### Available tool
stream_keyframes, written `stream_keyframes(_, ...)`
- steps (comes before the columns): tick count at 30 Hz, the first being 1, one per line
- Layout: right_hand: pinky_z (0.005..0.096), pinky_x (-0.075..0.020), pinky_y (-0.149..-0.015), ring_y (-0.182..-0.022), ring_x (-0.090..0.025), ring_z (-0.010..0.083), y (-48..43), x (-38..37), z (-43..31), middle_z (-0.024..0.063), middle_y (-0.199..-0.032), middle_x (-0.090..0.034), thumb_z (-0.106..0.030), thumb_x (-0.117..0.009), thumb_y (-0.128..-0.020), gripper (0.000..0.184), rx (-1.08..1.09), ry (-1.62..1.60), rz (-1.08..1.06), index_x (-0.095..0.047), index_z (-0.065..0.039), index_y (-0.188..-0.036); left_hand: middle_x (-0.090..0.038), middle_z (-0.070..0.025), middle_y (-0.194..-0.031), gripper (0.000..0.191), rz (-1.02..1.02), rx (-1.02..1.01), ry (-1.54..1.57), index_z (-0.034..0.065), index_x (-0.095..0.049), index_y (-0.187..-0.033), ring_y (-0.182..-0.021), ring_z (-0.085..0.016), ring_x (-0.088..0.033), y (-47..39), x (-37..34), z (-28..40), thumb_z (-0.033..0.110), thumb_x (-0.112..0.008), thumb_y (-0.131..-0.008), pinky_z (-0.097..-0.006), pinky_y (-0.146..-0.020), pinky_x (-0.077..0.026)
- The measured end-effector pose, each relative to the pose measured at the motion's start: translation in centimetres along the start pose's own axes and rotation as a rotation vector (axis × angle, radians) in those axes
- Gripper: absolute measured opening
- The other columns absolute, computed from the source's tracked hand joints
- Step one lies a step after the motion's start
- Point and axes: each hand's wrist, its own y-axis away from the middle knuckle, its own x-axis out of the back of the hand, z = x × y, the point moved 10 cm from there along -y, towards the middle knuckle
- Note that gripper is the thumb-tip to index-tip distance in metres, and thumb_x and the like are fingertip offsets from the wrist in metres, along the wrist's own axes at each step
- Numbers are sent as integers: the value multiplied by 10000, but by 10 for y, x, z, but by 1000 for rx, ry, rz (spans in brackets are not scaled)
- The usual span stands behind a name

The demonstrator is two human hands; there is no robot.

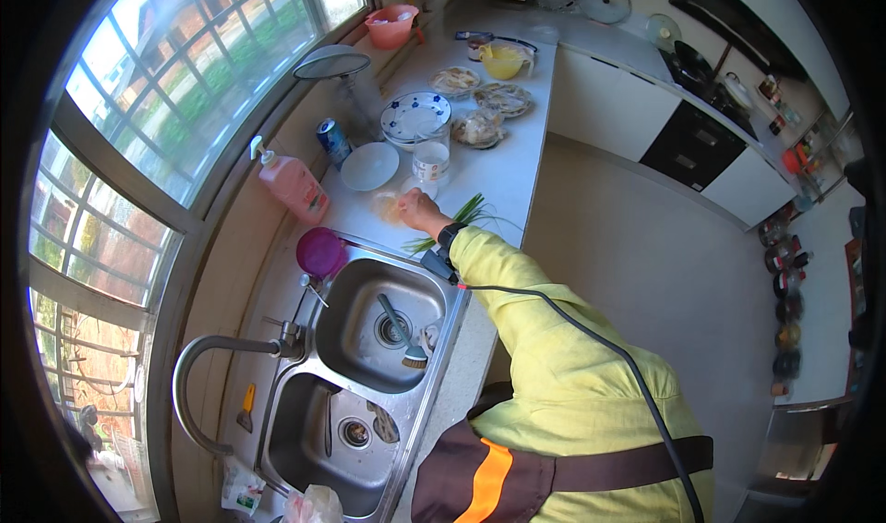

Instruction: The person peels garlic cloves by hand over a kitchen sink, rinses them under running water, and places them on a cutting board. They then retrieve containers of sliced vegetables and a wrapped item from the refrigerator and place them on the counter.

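Note:
My right hand (419, 209), in a yellow-green sleeve with a black wristband, reaches over the white countertop beyond the sink. Its fingers are closed at the edge of a blurred, pale beige item (387, 207); whether this is a cloth or thin plastic I cannot tell. Green stalks (469, 213) lie beside the wrist, partly hidden by it. Just past the hand stands a clear plastic container (430, 162) with a printed label. A white plate (370, 166) and a stack of blue-patterned plates (415, 116) lie near it. My left hand is out of view.
The steel double sink (379, 381) holds a dish brush (407, 343). A pink pump bottle (292, 187), a blue can (333, 142) and a purple bowl (320, 252) line the window side. Wrapped dishes (503, 99) and a yellow basket (501, 62) stand farther along. A black cable (595, 336) crosses my arm.

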Motion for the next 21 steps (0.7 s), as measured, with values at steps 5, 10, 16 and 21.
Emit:
stream_keyframes(5, 378, -475, -707, -775, -578, 345, -3, 20, -37, 161, -766, -607, -156, -549, -724, 143, 26, -164, 199, -637, -56, -776, -576, -192, -1100, 385, 17, -2, 0, -40, -562, -1043, -958, -274, -576, 6, 10, -1, 252, -532, -795, -382, -807, -463)
stream_keyframes(10, 288, -474, -678, -682, -595, 162, 36, -61, -117, 78, -740, -610, -173, -510, -837, 201, -34, -1028, -618, -596, 5, -802, -572, -191, -1107, 383, 45, -8, -4, -43, -558, -1045, -968, -270, -572, 17, 27, -1, 249, -527, -799, -378, -817, -462)
stream_keyframes(16, 367, -472, -690, -788, -583, 297, 117, -100, -176, 151, -883, -618, -52, -533, -675, 287, 645, 193, -643, -607, -100, -948, -567, -190, -1117, 381, 97, -56, 40, -47, -553, -1047, -981, -266, -567, 50, 52, 26, 245, -521, -804, -373, -829, -461)
stream_keyframes(21, 341, -454, -837, -971, -567, 237, 168, -111, -279, 147, -1065, -582, -226, -619, -744, 443, 268, -772, -986, -533, -28, -1132, -627, -77, -890, 281, 409, -90, -543, 20, -636, -896, -773, -165, -563, 68, 97, 28, 262, -536, -795, -307, -693, -435)
